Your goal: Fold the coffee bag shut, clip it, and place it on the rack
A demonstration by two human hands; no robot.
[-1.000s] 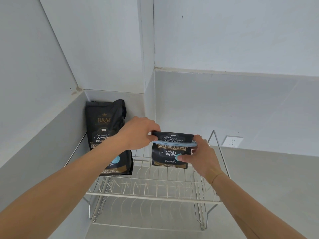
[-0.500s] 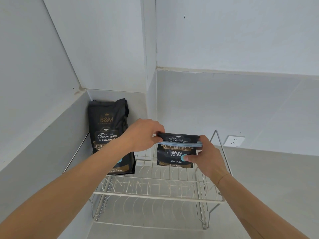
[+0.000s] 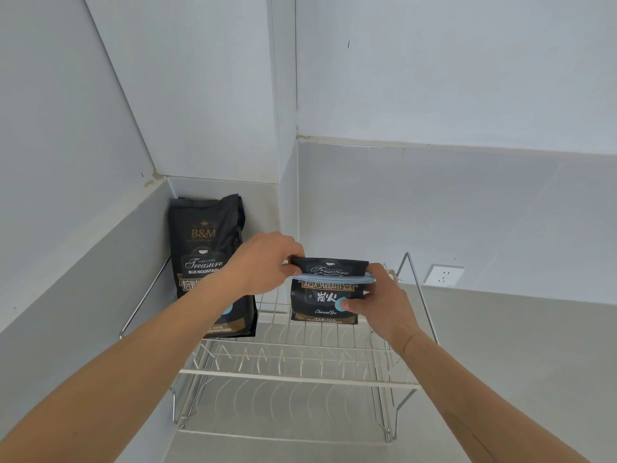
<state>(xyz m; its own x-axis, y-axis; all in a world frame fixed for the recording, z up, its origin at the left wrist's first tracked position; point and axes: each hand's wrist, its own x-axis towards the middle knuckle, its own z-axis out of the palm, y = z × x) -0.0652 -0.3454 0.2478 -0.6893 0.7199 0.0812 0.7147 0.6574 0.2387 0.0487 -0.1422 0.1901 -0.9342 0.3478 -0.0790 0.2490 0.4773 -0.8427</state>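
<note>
Head-camera footage is filled by a wire rack that is set on a pale grey counter in a corner of white walls. All places below are given relative to that rack.

Above the rack's upper tier, toward its back and slightly right of its middle, a small black coffee bag is held upright. Its top is folded over, and a light blue clip is seen running across the fold from side to side. The bag's bottom edge is seen at the level of the upper tier's wires; whether it is resting on them cannot be told.

The bag's upper left corner is pinched by the left hand, whose grip is clenched on the folded top at the clip's left end. The bag's right edge is held by the right hand; its thumb is pressed on the front of the bag over a round blue mark, and its fingers are wrapped behind, so this grip is grasping the bag as well.

At the rack's back left corner, a taller black bag printed "B&M" is stood upright on the upper tier, leaning into the wall corner. It is partly covered by the left forearm.

Beyond the rack's right end, a white wall socket is mounted just above the counter.
</note>
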